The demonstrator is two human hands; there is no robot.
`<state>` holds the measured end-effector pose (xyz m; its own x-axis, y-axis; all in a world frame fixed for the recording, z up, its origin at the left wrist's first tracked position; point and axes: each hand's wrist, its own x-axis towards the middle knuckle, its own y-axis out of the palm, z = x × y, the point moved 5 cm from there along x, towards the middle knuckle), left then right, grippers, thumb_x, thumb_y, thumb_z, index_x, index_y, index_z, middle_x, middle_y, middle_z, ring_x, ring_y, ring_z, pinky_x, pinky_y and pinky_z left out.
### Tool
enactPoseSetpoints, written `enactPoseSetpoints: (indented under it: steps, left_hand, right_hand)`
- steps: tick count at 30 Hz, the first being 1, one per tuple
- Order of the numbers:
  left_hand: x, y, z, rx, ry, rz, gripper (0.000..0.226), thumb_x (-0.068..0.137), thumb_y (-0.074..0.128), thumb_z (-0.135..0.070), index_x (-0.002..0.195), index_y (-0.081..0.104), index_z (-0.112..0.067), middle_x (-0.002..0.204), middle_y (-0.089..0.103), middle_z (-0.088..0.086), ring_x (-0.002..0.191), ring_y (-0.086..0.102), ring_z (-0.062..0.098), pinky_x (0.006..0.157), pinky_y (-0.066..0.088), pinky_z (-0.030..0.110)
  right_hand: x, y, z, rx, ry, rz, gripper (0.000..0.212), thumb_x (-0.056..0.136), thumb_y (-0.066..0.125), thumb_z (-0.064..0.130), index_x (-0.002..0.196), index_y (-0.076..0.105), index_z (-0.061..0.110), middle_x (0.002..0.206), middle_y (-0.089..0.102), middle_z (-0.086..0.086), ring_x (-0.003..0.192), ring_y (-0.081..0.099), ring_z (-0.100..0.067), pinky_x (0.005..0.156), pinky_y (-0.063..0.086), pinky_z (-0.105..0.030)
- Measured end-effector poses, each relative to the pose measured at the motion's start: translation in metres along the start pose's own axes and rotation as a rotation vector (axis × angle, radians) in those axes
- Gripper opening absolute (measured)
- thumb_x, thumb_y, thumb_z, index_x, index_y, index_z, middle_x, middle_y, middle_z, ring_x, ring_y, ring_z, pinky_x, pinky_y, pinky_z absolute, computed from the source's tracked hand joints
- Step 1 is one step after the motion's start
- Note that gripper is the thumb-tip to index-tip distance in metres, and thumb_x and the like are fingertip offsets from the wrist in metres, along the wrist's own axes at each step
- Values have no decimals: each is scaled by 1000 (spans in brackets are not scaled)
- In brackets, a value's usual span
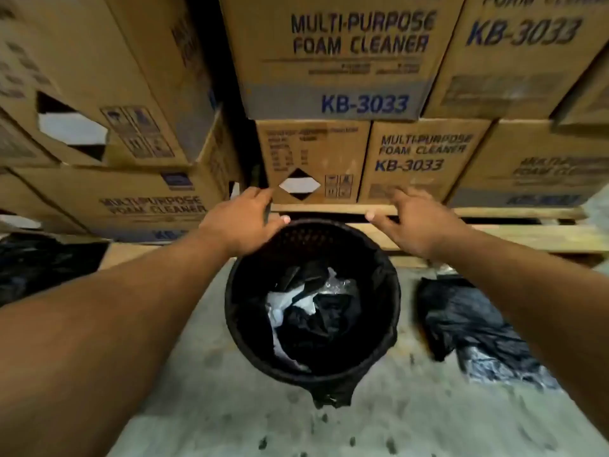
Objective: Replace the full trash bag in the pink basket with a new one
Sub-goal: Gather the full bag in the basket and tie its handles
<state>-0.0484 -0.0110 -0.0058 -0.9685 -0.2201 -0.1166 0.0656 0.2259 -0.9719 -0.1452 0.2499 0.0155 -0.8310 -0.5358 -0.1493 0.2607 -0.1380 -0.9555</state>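
Before stacked boxes [333, 54], hands reach over the basket [313, 374].

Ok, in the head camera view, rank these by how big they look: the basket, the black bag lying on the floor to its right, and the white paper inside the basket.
1. basket
2. black bag on the floor, smaller; extent under the arm unsure
3. white paper, clearly smallest

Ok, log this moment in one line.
stage: reaching | left hand: open, at basket rim | right hand: open | bag: full, inside

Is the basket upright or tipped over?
Upright: the basket stands on the floor, its round mouth facing up, with crumpled trash inside.
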Motion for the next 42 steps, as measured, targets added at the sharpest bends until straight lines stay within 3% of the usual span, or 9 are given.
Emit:
enactPoseSetpoints:
  steps: [6, 9, 12, 16, 22, 25, 32, 37, 42]
  left_hand:
    - [24, 98, 48, -151, -65, -45, 73, 96, 40, -57, 156, 11, -28, 164, 13, 7, 148, 20, 26, 118, 21, 37]
    - [32, 113, 58, -192, -36, -59, 62, 102, 41, -41, 156, 15, -29, 160, 27, 7, 144, 30, 27, 109, 27, 30]
    - [34, 123, 62, -175, -35, -100, 52, 103, 40, -34, 154, 27, -27, 154, 40, 9, 138, 39, 31, 106, 34, 32]
    - [17, 116, 64, -249, -120, -155, 49, 100, 50, -32, 147, 43, -20, 146, 49, 13, 132, 46, 33, 107, 36, 34]
    - [-24, 113, 74, -397, -155, -284, 35, 94, 59, -29, 129, 63, -28, 121, 69, 6, 115, 60, 29, 95, 48, 34]
    - [-38, 117, 76, -428, -175, -368, 36, 92, 63, -28, 129, 64, -26, 120, 70, 4, 112, 62, 27, 91, 45, 30]
    - [-46, 105, 86, -354, -227, -525, 11, 86, 72, -26, 82, 76, -15, 76, 67, 2, 84, 64, 27, 70, 42, 28]
    - [-42, 100, 71, -200, -132, -550, 16, 90, 67, -20, 89, 73, -6, 89, 60, 11, 83, 59, 33, 70, 48, 36]
    - [-43, 98, 51, -129, -33, -552, 16, 93, 61, -27, 90, 69, -13, 88, 54, 1, 83, 57, 26, 67, 46, 36]
  right_hand:
    - [21, 104, -28, 28, 14, 64, 80, 92, 42, 62, 155, 13, 23, 161, 23, -1, 146, 24, -23, 112, 21, -39]
    - [31, 120, -38, 91, 17, 79, 75, 94, 46, 55, 155, 12, 28, 158, 32, 2, 142, 33, -23, 101, 26, -29]
    - [30, 131, -41, 101, 0, 83, 60, 97, 50, 43, 150, 29, 24, 146, 49, -2, 132, 45, -24, 84, 27, -20]
    - [14, 125, -36, 133, -7, 67, 43, 95, 56, 33, 137, 50, 24, 128, 63, -5, 114, 57, -25, 83, 39, -26]
    - [-9, 129, -32, 16, 82, -63, 59, 97, 53, 35, 150, 33, 21, 132, 60, -11, 124, 49, -34, 84, 41, -32]
    - [-9, 131, -38, 86, 105, -192, 53, 95, 56, 33, 145, 42, 23, 130, 62, -10, 123, 52, -32, 90, 45, -33]
    - [-9, 129, -45, 117, 163, -361, 34, 88, 66, 36, 119, 68, 24, 114, 72, -3, 104, 65, -27, 86, 52, -34]
    - [-12, 119, -30, 4, 78, -445, 20, 88, 66, 36, 103, 75, 26, 96, 64, 0, 93, 59, -25, 72, 46, -33]
    - [-11, 132, -9, -27, -79, -340, 21, 90, 62, 38, 105, 72, 26, 108, 67, 1, 95, 63, -24, 72, 46, -31]
